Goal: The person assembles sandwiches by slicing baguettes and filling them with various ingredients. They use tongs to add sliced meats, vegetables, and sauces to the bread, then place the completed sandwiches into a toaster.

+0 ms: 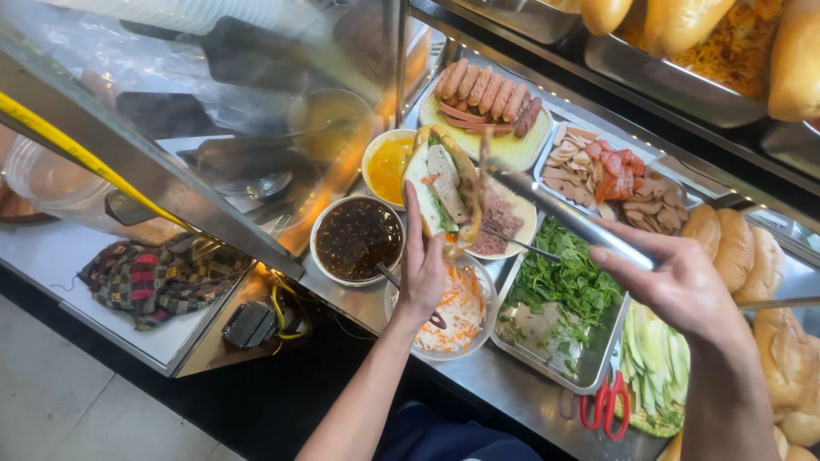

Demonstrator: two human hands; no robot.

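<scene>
Left hand (421,271) cradled the split roll (442,189) above the bowls, cut side up. Right hand (679,286) pinched steel tongs (564,213), tips at the filling. Best lay the meat (481,175) lengthwise, roll held level.

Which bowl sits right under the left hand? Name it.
The clear bowl of shredded carrot and white pickle, directly beneath the left hand. The dark-sauce bowl stands beside that hand, and the yellow-sauce bowl lies farther back, past the split sandwich.

Bare forearms, unsleeved left hand (421,277) and right hand (683,286), seemingly dark blue clothing below.
</scene>
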